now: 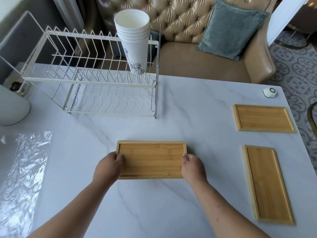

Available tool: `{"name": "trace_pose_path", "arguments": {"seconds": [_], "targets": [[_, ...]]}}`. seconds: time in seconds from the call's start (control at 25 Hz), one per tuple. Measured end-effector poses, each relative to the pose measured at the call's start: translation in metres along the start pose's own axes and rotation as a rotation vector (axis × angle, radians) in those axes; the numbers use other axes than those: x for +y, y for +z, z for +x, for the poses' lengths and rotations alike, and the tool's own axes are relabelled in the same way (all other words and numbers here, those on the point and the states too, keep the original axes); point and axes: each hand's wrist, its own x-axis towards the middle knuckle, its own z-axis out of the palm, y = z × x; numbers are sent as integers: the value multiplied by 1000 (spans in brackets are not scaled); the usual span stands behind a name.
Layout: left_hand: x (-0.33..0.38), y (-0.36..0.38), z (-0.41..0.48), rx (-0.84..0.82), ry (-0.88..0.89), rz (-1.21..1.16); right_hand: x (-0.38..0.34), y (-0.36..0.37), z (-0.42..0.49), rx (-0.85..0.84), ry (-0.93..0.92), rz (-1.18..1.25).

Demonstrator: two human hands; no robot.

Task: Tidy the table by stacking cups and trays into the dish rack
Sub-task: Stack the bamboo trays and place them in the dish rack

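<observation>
Tray [151, 159], clamped endwise by left grip [108, 166] and right grip [193, 167], wanted a level lift, then upending into rack [89, 80].

Forearms outstretched, left hand [107, 166] and right hand [193, 167], fingers curled, on the tray's [151, 160] short ends.

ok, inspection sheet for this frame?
Surface: white grey-veined marble table.
Job's things: white wire two-tier dish rack, far left; stack of white printed paper cups upright in its upper tier; three rectangular bamboo trays, the middle tray held, far-right tray and near-right tray lying flat.
Clutter: crinkled clear plastic sheet, near left; small white hexagonal gadget, far right.
Hands: left hand and right hand grip the middle tray's short ends.
Cables: nothing seen.
Surroundings: tan tufted leather sofa, blue-grey cushion, patterned floor tiles.
</observation>
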Motion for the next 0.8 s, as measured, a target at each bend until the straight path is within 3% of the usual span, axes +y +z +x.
{"name": "trace_pose_path", "arguments": {"seconds": [0.32, 0.4, 0.48, 0.6, 0.8], "targets": [[0, -4, -10, 16, 13, 70, 5, -6, 0, -105, -42, 36], [6, -3, -21, 127, 184, 184, 19, -12, -7, -127, -87, 25], [22, 2, -31, 180, 411, 306, 42, -21, -16, -34, -178, -92], [58, 23, -41, 131, 636, 452, 85, -39, -27, 105, -329, -329], [126, 84, -59, 7, 838, 618, 163, -81, -28, 159, -231, -502]]}}
